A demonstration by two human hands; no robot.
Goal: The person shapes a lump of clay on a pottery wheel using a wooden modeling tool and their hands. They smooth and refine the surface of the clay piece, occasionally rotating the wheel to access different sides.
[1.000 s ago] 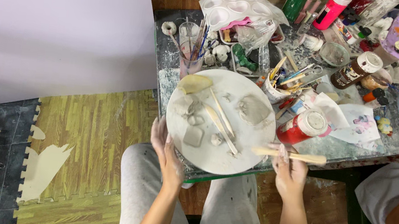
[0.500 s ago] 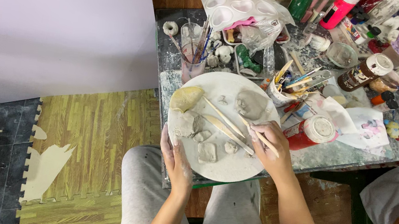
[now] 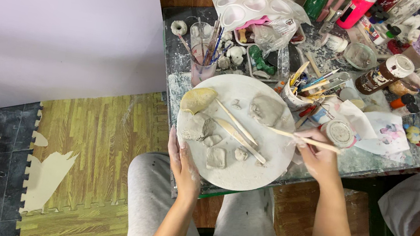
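A round white board [image 3: 245, 182] lies at the table's front edge, over my lap. It carries grey clay pieces: a flat lump [image 3: 266, 110], a square piece [image 3: 216, 157] and a bigger lump [image 3: 196, 127]. A yellow sponge [image 3: 197, 99] and two wooden modelling tools [image 3: 239, 134] lie there too. My left hand [image 3: 184, 162] rests against the board's lower left rim. At the board's right rim, my right hand [image 3: 316, 156] grips a thin wooden stick [image 3: 279, 133], whose tip reaches in towards the flat lump.
A cup of brushes [image 3: 203, 62], a white paint palette [image 3: 254, 4], a mug of tools [image 3: 297, 93], a lidded red jar [image 3: 338, 132], a brown bottle [image 3: 383, 74] and paints crowd the table. Another person [image 3: 419, 226] sits at the right. A foam mat [image 3: 97, 137] covers the floor at left.
My right hand went from the board's lower right edge in over the clay, then drew back to the right rim, keeping the stick. My left hand stayed on the left rim.
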